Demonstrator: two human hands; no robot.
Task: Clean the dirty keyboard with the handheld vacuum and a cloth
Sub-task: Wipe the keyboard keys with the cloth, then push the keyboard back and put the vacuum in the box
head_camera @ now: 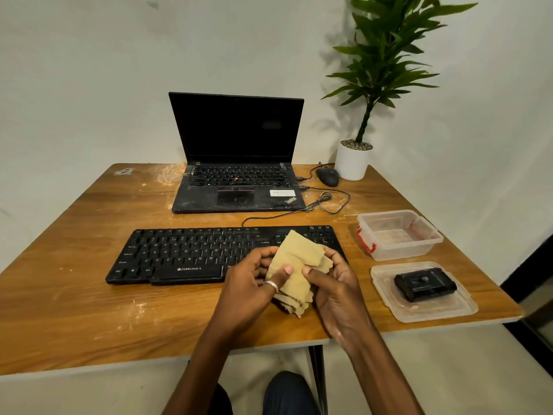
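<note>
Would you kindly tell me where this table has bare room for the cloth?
The table is bare left of the keyboard and laptop, and along the near edge beside the left hand. The right side is crowded: clear box, lid holding a black device, mouse, pot.

Setting: a small office-style desk corner; home or workplace cannot be told.
Equipment: open laptop (pixel 236 130), wired keyboard (pixel 179 253) and mouse (pixel 327 176) on a worn wooden tabletop (pixel 74 310).
Surroundings: bare white wall (pixel 89 70); potted plant (pixel 351 163) at the tabletop's far corner.
</note>
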